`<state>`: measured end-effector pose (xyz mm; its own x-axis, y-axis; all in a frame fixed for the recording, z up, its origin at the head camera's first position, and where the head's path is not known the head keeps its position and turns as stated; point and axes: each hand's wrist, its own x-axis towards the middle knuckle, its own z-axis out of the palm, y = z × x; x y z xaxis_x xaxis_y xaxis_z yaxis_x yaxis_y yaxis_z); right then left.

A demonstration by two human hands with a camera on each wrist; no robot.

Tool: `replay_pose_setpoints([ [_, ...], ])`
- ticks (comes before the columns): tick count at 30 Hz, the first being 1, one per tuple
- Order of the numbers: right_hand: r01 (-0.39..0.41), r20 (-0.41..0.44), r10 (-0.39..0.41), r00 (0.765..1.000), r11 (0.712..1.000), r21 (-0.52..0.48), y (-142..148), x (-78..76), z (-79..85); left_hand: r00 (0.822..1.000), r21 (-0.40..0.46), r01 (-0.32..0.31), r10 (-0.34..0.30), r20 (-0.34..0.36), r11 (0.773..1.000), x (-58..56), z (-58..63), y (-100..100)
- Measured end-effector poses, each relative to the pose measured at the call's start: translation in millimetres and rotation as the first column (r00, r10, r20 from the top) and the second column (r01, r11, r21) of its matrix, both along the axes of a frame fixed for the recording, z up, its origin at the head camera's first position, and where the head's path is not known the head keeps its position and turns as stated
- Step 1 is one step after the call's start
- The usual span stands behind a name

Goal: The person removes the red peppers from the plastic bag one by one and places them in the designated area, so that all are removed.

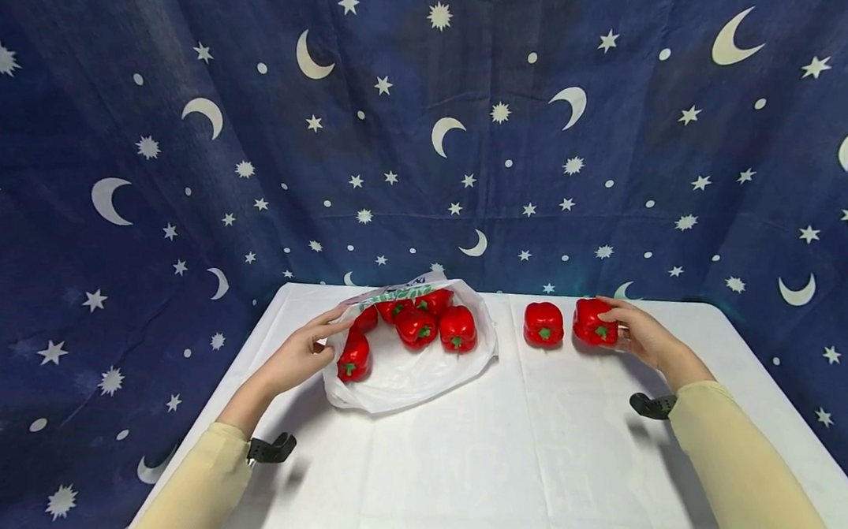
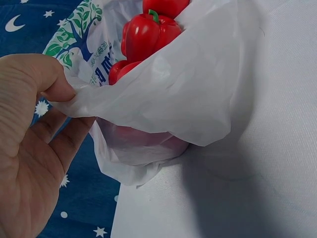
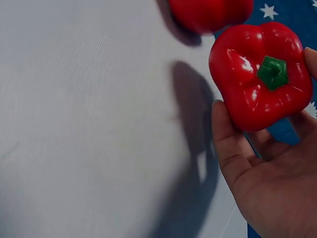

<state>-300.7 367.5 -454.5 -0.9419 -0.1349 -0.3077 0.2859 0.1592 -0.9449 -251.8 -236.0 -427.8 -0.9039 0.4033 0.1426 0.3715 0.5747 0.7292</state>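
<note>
My left hand (image 1: 298,357) pinches the rim of a white plastic bag (image 1: 401,388) between thumb and fingers, as the left wrist view also shows. Several red bell peppers (image 1: 416,328) with green stems lie inside the bag, whose mouth faces me. At the right, my right hand (image 1: 643,334) grips a red bell pepper (image 3: 260,74) by its sides, the green stem turned toward the camera. Just left of it another red bell pepper (image 1: 543,325) sits on the table, apart from the bag. In the left wrist view, green leaf print marks the bag (image 2: 173,94).
A white cloth covers the table (image 1: 433,477), whose back edge runs close behind the bag and peppers. Around the table hangs a dark blue curtain (image 1: 418,138) with moons and stars. Each wrist wears a black strap mount (image 1: 272,449).
</note>
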Motion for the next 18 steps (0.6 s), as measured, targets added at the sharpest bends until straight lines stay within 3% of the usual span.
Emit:
replay_pose_setpoints([
  [8, -0.002, 0.017, 0.000, 1.000, 0.989, 0.148, 5.6, -3.9, -3.8, 1.000, 0.005, 0.004, -0.004, -0.003, 1.000, 0.2, 1.0, 0.1],
  [18, -0.008, 0.049, -0.002, 0.999, 0.979, 0.205, 6.1, -7.7, -7.2, 1.000, -0.013, 0.011, -0.011, -0.001, 1.000, -1.0, 0.6, -0.8],
])
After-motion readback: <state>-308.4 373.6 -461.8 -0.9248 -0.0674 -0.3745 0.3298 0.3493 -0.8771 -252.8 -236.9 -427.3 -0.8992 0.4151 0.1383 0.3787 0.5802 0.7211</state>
